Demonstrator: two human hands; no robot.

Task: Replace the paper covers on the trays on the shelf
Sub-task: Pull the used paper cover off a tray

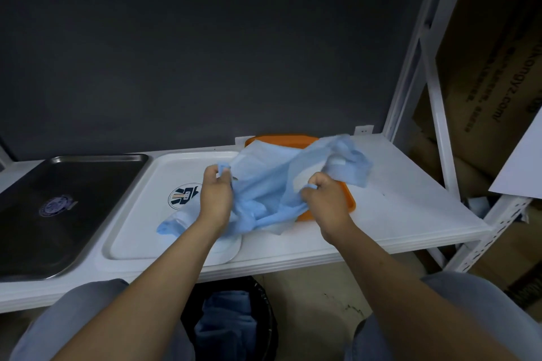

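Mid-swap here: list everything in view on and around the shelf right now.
metal tray: one, dark steel, left end of the shelf, uncovered
white tray: one, white with a round logo, middle of the shelf
orange tray: one, orange, right of the white tray, mostly under the paper
paper cover: one, light blue, crumpled, over the orange and white trays
shelf: one, white
bin: one, black, on the floor below the shelf, blue paper inside
cardboard boxes: several, brown, right of the shelf frame
left hand: grips the paper
right hand: grips the paper
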